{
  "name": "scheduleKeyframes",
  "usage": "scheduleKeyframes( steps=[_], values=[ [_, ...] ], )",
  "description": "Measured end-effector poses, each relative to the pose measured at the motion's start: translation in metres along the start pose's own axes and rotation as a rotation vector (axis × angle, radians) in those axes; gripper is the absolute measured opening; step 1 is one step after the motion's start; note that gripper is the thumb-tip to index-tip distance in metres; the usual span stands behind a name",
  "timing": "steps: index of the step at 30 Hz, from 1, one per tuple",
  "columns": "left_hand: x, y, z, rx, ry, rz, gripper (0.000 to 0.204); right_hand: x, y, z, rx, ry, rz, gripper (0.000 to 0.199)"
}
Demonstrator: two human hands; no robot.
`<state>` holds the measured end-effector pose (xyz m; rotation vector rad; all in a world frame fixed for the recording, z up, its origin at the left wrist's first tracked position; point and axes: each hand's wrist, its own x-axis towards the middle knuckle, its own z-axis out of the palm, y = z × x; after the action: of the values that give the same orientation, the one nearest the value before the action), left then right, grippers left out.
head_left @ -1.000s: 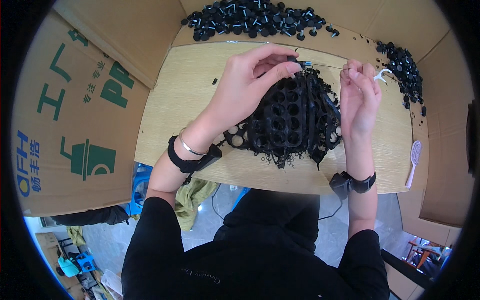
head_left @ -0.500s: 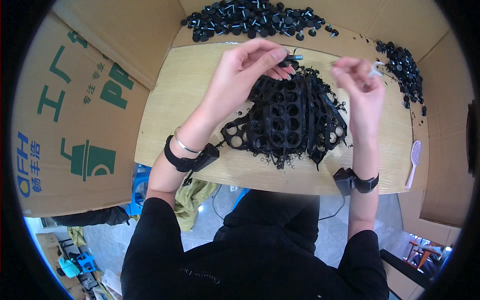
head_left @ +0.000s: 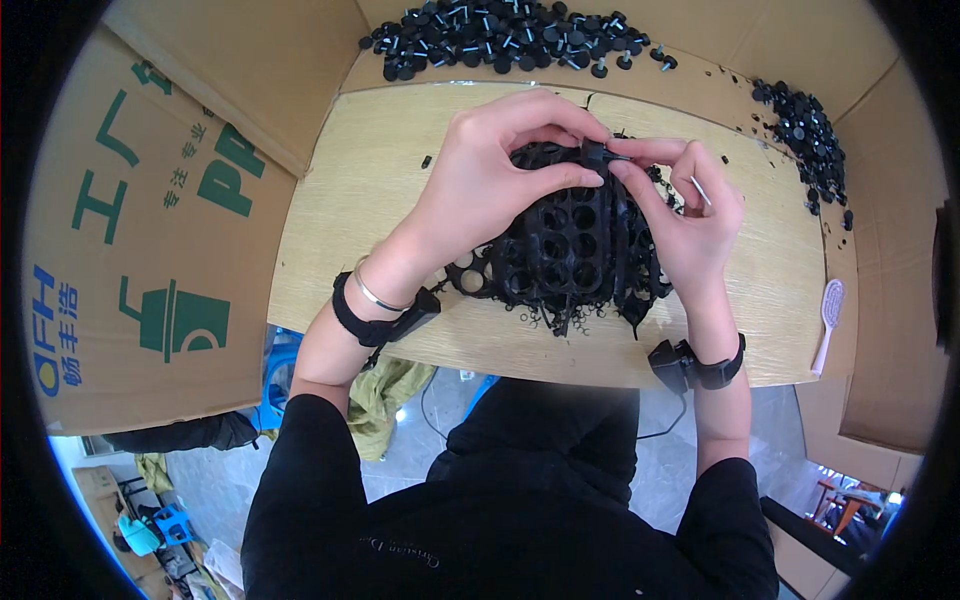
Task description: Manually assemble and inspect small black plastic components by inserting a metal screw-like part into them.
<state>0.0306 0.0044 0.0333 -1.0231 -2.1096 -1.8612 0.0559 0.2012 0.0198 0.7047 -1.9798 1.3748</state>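
Above the table's middle, my left hand (head_left: 505,160) pinches a black-headed screw (head_left: 593,154) between thumb and fingers. My right hand (head_left: 695,210) meets it from the right, its thumb and forefinger closed at the screw's shank end. A thin pale tool (head_left: 701,190) sticks out between the fingers of my right hand; its kind is not clear. Beneath both hands lies a heap of black moulded sheets (head_left: 555,240) with rows of round holes and ragged, curly scraps along the edges. My hands partly cover its upper side.
A pile of black-headed screws (head_left: 500,40) lies along the far edge. Another pile of small black parts (head_left: 810,145) sits at the far right. A pale pink hairbrush (head_left: 829,315) lies at the right. Cardboard walls (head_left: 190,230) enclose the wooden table (head_left: 340,230).
My right hand has moved left and inward to the screw. My left hand has come slightly right and lower with it. A small black bit now lies left of the heap.
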Motion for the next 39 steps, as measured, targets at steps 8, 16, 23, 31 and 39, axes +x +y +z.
scheduleKeyframes(
  steps=[8,16,23,31,39],
  values=[
    [-0.001,0.000,0.000,0.402,-0.042,0.286,0.023,-0.001,0.002,-0.003,0.182,-0.009,0.302,0.041],
    [-0.006,0.006,0.002,0.025,0.009,-0.012,0.024,0.005,0.000,-0.012,0.464,0.022,0.508,0.043],
    [-0.004,0.008,-0.004,-0.231,-0.038,-0.263,0.023,0.001,-0.002,-0.003,0.590,-0.014,0.413,0.045],
    [-0.007,0.009,0.003,-0.248,-0.005,-0.229,0.020,-0.007,0.002,0.003,0.580,0.082,0.487,0.047],
    [-0.008,0.004,0.006,-0.228,0.012,-0.145,0.019,-0.014,0.000,0.010,0.600,0.194,0.506,0.046]
  ],
)
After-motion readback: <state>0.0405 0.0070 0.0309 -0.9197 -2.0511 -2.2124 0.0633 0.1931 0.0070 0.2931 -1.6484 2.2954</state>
